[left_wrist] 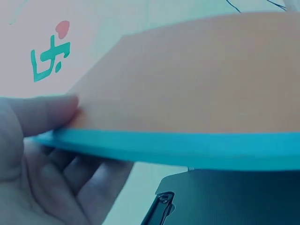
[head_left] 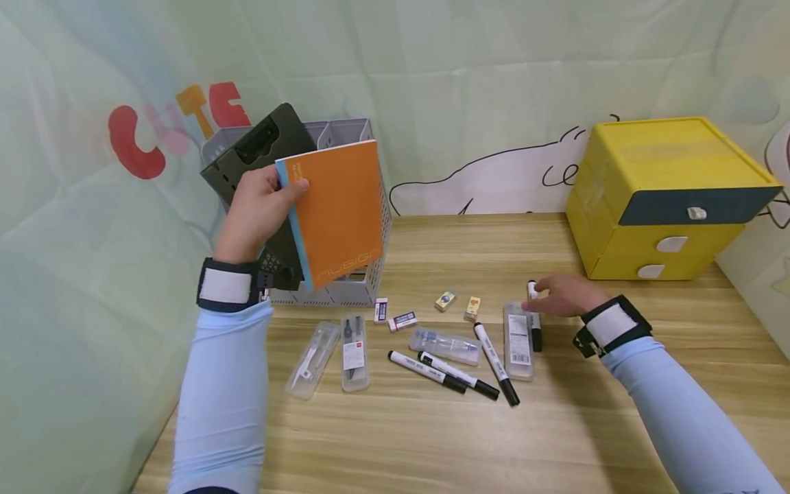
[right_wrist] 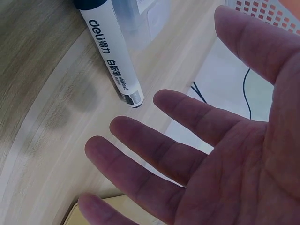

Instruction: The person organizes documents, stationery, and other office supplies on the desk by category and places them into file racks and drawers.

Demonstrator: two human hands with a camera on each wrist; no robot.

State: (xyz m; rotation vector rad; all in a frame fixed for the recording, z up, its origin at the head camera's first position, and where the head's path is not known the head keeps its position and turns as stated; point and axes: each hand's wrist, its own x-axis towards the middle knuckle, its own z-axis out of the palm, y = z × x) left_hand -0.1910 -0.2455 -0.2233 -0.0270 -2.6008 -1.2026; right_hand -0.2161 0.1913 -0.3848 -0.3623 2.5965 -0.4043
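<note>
My left hand [head_left: 256, 209] pinches an orange notebook [head_left: 342, 213] by its blue spine edge, thumb on the cover and fingers behind. The notebook is raised in front of a grey basket [head_left: 345, 295], overlapping it in the head view. Behind the hand a dark clipboard-like folder [head_left: 286, 140] leans in the basket. On the right, my right hand [head_left: 570, 295] hovers with spread fingers over a whiteboard marker [head_left: 536, 336] and a clear plastic case [head_left: 518, 350]. In the right wrist view nothing lies between its fingers, and the marker [right_wrist: 110, 51] is just beyond the fingertips.
Several whiteboard markers [head_left: 426, 372] lie mid-table beside a clear case [head_left: 446, 345]. Small erasers [head_left: 403, 321] are scattered behind them. Two clear cases, one with a compass [head_left: 354, 357], lie at left. A yellow drawer box [head_left: 673, 158] stands at the back right.
</note>
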